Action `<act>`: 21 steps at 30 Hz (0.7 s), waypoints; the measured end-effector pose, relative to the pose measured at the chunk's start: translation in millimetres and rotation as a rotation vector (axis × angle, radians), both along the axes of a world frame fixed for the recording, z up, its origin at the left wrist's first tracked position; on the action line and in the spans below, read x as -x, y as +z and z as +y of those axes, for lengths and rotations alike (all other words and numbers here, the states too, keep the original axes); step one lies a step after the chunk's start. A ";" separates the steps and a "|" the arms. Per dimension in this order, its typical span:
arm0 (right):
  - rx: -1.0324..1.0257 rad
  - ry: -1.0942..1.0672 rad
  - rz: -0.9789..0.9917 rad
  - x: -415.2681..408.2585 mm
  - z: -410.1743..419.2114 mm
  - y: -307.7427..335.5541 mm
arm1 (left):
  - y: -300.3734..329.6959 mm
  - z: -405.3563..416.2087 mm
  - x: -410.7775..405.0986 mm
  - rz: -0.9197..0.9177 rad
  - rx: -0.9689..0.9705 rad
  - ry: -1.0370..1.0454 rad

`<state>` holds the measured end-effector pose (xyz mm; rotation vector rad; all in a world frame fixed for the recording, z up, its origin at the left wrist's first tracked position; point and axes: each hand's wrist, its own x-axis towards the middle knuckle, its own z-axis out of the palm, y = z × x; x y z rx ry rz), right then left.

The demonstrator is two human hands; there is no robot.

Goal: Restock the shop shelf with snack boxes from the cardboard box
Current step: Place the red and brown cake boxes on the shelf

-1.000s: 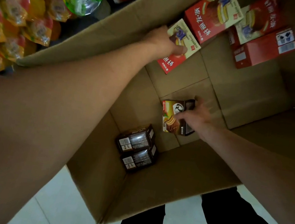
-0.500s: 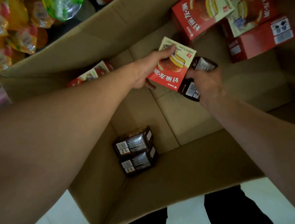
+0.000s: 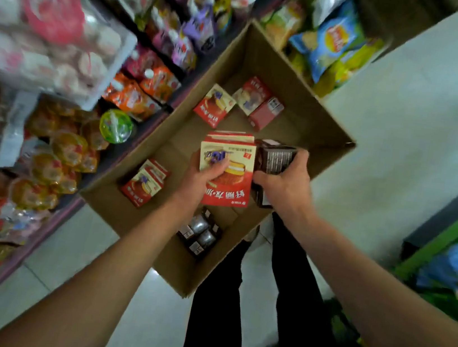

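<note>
Both hands hold boxes above the carton (image 3: 267, 58).
Left hand (image 3: 202, 178) fingers grip a red box (image 3: 228, 182); right hand (image 3: 288, 184) fingers clasp a brown box (image 3: 277, 158).

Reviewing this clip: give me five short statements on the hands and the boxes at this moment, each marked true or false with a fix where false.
1. The left hand holds a red box. True.
2. The right hand is empty. False: it grips a dark box.
3. The carton still has boxes lying in it. True: red ones and the dark pair remain.
4. The carton stands on a shelf. False: it stands on the tiled floor, beside the shelves.
5. Both held boxes rest on the carton's bottom. False: both are held up above the boxes lying there.
</note>
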<state>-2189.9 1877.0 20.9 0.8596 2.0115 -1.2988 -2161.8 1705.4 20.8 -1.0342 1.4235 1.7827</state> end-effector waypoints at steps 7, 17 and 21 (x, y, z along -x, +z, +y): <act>-0.059 -0.149 0.231 -23.8 41.5 237.4 | 226.2 22.5 12.8 0.112 -0.152 -0.242; -0.113 -0.612 0.564 -134.4 150.5 490.4 | 463.8 142.5 19.7 0.352 -0.376 -0.663; -0.068 -0.850 0.657 -211.3 191.2 545.1 | 519.5 207.4 -8.1 0.382 -0.490 -0.845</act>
